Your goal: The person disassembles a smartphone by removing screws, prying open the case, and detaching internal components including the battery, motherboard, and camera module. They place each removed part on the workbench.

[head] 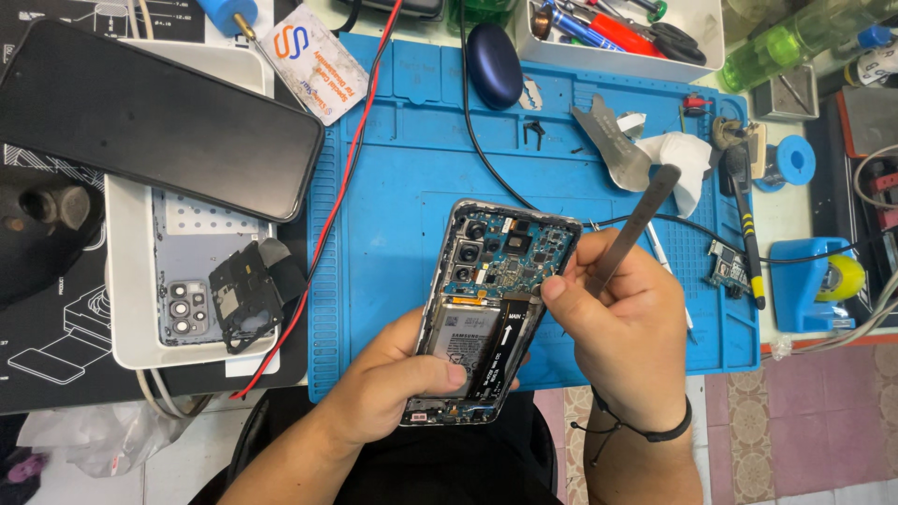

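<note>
My left hand [398,379] grips an opened phone [491,281] from its lower left, thumb across the battery. The phone's back is off, showing the blue circuit board, camera modules and battery. My right hand [622,332] holds a flat metal pry tool [639,224] whose handle points up and right; its tip is hidden behind my fingers at the phone's right edge, near the board.
A blue work mat [393,168] lies under the phone. At left, a white tray [131,309] holds a phone back cover and black parts, with a dark phone [150,117] lying over it. Tools, a white cloth, tweezers and a tape dispenser crowd the right side.
</note>
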